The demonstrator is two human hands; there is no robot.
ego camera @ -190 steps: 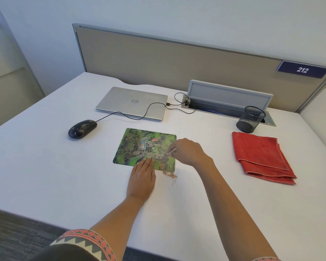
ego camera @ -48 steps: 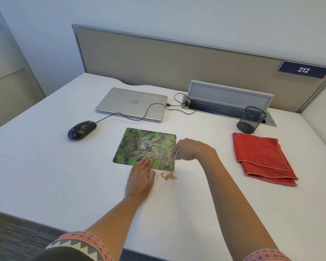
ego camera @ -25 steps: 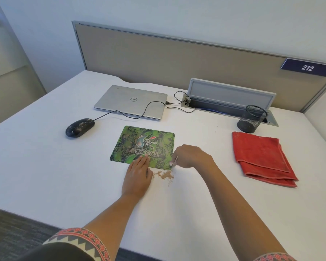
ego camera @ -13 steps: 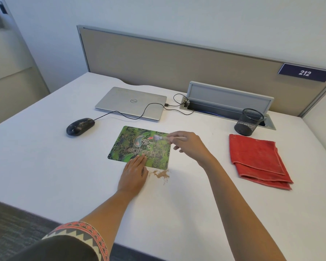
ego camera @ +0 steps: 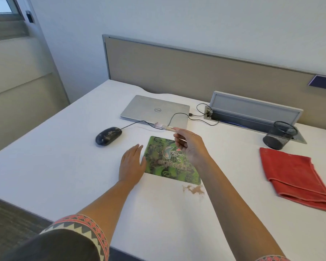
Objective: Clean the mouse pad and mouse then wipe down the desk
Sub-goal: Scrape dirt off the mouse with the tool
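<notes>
The pad (ego camera: 166,166) lies flat on the desk (ego camera: 64,166), in the middle, a little near to the person; it looks thin, soft and light, so I think it will slide or curl if it is brushed without support; the best hold is a flat palm on one edge, or a pinch at a corner to lift it. The left hand (ego camera: 132,164) rests at the left edge of the pad, fingers straight and together, holding nothing; the thumb seems to touch the edge. The right hand (ego camera: 190,146) is raised over the far side of the pad; its fingers pinch a small brush (ego camera: 166,127), with the bristles pointing left, toward the mouse (ego camera: 108,136). The mouse stands on the desk, left of the pad and apart from it, with dusty marks on top; it is probably stiff, light and smooth, better held by its sides, and its cable (ego camera: 137,123) limits how far it goes. A little brown dirt (ego camera: 194,189) lies on the desk just beside the near right corner of the pad. Farther away: a closed laptop (ego camera: 154,108) behind, a folded red cloth (ego camera: 294,178) at the right, a mesh cup (ego camera: 279,135) behind the cloth.
</notes>
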